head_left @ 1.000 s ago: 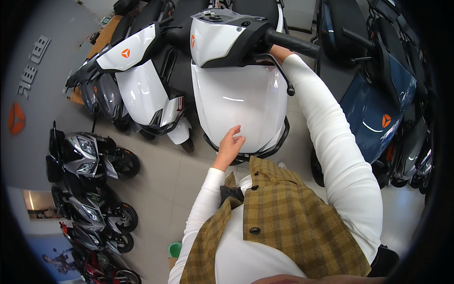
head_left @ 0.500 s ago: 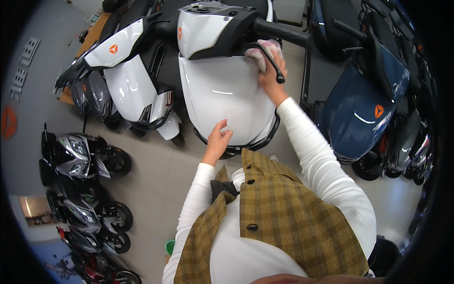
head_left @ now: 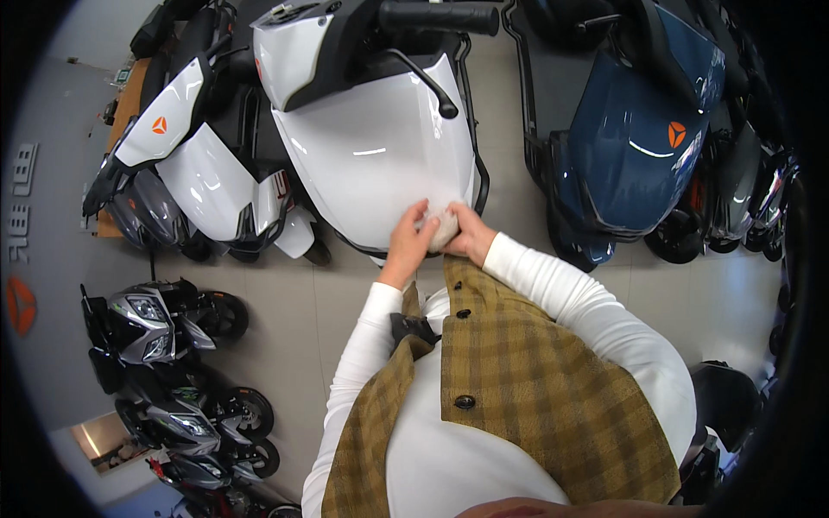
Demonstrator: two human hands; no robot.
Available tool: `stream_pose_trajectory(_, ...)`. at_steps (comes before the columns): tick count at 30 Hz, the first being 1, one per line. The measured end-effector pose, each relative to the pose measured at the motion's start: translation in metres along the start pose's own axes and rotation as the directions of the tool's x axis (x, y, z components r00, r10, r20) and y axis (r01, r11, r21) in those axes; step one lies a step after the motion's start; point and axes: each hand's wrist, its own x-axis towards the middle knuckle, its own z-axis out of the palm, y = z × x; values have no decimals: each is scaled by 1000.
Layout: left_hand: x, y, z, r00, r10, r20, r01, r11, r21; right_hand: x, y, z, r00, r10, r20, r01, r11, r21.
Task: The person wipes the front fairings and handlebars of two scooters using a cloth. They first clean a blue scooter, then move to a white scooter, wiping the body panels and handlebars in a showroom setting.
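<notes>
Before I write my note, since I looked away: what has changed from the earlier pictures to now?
The right hand, holding a pale cloth, has come from beside the brake lever back toward the person, close against the left hand. The view has swung too. The left hand stays low before the white scooter, which appears unmoved.

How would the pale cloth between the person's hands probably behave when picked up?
The cloth is probably floppy, since it looks crumpled between the left hand and right hand. It is likely light: what shows is smaller than either hand. It seems unlikely to slip: it looks dull beside the glossy white panel.
</notes>
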Motion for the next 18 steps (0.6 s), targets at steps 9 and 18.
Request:
stream_pose_trajectory(9,-7,6,-36,964,12,-265,-70,975,-210,-69,-111,60,272,-940,207,950,228,-214)
stream_pose_trajectory(18,-26,-32,6,978,-128,-163,91,972,-217,38,-62,-2,500,-866,-10,617,364,-698)
